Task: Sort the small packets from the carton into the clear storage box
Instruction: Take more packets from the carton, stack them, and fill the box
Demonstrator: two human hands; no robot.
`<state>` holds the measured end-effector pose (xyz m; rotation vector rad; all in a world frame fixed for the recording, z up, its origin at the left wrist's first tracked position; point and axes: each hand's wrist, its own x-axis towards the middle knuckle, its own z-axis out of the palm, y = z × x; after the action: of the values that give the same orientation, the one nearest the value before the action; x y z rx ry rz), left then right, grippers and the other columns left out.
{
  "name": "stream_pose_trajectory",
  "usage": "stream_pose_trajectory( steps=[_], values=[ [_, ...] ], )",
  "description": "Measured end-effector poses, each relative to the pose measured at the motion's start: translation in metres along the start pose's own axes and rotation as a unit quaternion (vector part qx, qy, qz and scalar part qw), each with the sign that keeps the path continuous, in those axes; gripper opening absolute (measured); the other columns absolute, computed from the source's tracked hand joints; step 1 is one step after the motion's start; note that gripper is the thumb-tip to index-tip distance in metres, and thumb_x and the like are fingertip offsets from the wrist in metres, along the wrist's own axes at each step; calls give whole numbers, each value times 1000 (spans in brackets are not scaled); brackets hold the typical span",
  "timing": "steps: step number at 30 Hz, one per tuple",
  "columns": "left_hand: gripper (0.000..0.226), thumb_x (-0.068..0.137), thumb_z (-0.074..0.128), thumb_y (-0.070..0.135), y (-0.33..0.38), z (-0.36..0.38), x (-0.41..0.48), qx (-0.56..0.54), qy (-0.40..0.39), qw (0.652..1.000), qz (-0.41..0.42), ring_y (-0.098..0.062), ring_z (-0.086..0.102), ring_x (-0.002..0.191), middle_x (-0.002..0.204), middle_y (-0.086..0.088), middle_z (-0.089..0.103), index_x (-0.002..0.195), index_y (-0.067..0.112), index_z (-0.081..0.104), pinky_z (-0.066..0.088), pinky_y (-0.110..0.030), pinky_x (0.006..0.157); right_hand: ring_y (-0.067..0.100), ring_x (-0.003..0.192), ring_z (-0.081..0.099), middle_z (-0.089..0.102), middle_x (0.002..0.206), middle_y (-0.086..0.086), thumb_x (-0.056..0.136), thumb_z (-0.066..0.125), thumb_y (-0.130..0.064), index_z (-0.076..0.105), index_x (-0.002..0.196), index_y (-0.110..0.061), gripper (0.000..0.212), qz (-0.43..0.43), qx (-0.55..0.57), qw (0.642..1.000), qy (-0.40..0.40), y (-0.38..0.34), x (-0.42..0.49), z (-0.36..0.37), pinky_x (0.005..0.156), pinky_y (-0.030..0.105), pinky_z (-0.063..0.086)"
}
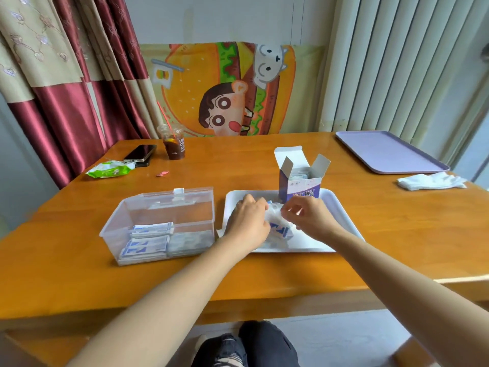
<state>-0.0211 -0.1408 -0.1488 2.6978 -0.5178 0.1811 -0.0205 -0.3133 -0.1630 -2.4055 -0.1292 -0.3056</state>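
Dark-trousered knees nearest, bare forearms reaching over the table to the white tray. There the left hand curls its fingers over the loose packets and the right hand pinches an edge between thumb and forefinger, probably squaring a bunch to lift together. Clear storage box sits just left of the tray, lid up, sorted packets stacked near-left inside, keeping the carry short. The open carton stands upright on the tray's far side with more packets showing inside.
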Motion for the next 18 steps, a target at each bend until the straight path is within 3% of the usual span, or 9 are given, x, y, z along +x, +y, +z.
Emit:
stream_pose_trajectory(
  steps=[1, 5, 9, 12, 15, 18],
  values=[
    [36, 91, 55, 15, -4, 7, 1, 6, -8, 1000, -16, -28, 51, 112, 122, -10, 46, 127, 16, 52, 43, -33, 89, 2, 61, 54, 65, 76, -6, 85, 68, -22, 70, 86, -18, 5, -3, -11, 1000, -17, 4, 0, 3, 58, 23, 45],
    [39, 85, 67, 23, -15, 19, 5, -9, -25, 998, -56, -26, 51, 113, 124, -7, 45, 121, 21, 53, 47, -33, 91, 8, 65, 54, 62, 82, -6, 74, 79, -33, 67, 97, -20, 29, -6, -36, 997, -75, 8, 0, 18, 62, 27, 46],
    [35, 81, 71, 27, -18, 23, 8, -28, -11, 997, -64, -21, 52, 114, 121, -3, 46, 112, 25, 55, 48, -32, 90, 15, 65, 54, 64, 77, 1, 74, 80, -22, 62, 81, -13, 20, -7, -18, 996, -86, 10, 3, 24, 55, 20, 39],
    [42, 77, 74, 36, -21, 26, 10, -53, -8, 996, -69, -19, 54, 113, 120, -1, 47, 113, 26, 54, 47, -31, 90, 11, 62, 57, 67, 71, 0, 78, 75, -17, 64, 73, -13, 13, 24, 41, 995, -88, 17, 5, 21, 53, 15, 40],
    [56, 73, 75, 49, -22, 27, 12, -66, -20, 995, -71, -16, 53, 114, 122, 1, 46, 117, 25, 50, 47, -31, 89, 10, 64, 55, 64, 70, 2, 80, 70, -15, 63, 69, -9, 15, 61, 105, 988, -97, 24, 8, 9, 59, 22, 41],
    [63, 70, 72, 62, -19, 25, 14, -48, -18, 996, -72, -15, 51, 115, 122, 3, 47, 116, 25, 49, 47, -31, 86, 15, 64, 54, 64, 70, 6, 83, 61, -9, 56, 67, -11, 17, 88, 147, 983, -71, 27, 7, -10, 54, 22, 40]
  ],
)
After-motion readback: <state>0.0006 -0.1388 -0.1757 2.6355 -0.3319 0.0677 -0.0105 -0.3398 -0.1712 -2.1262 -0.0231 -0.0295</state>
